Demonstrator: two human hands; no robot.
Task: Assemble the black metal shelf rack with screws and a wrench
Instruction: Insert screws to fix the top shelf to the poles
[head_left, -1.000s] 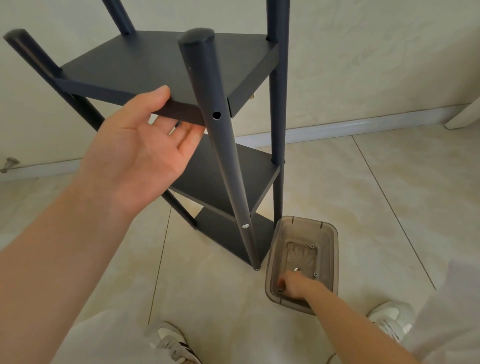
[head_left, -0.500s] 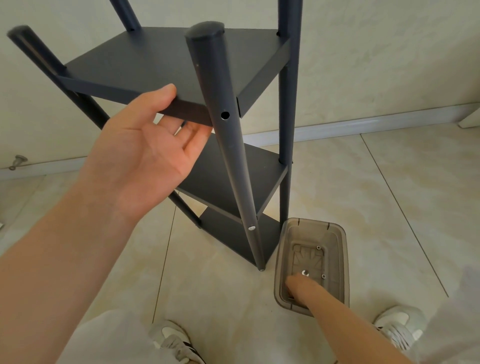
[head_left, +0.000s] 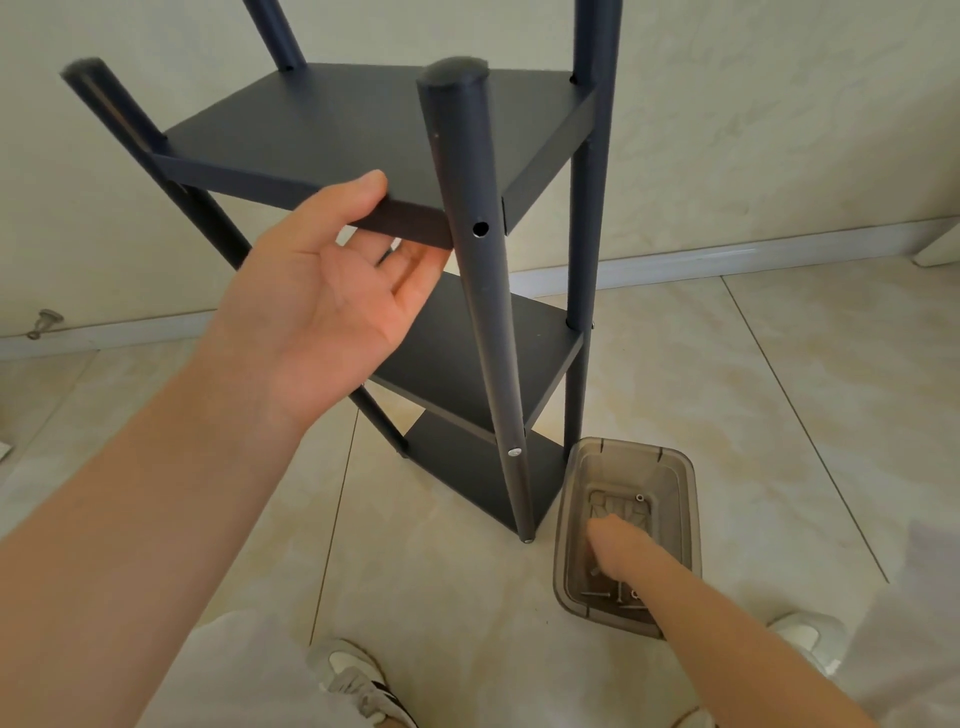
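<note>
Left hand (head_left: 332, 306) is raised to the rack (head_left: 519, 374), palm facing the camera, grip narrow on the front edge of the top shelf (head_left: 363, 130): thumb over, fingers under, just left of the front post (head_left: 467, 182), which has a bare hole (head_left: 480, 228) at that level and a screw (head_left: 514, 452) lower down. Right hand (head_left: 618, 551) reaches straight down into the brown tray (head_left: 691, 499) on the floor (head_left: 779, 415), fingers hidden, so can't tell its grip; loose screws (head_left: 602, 594) lie by the wrist. Tray sits just right of the post's foot, rack stands near the wall (head_left: 779, 130), open tile to the right and front.
</note>
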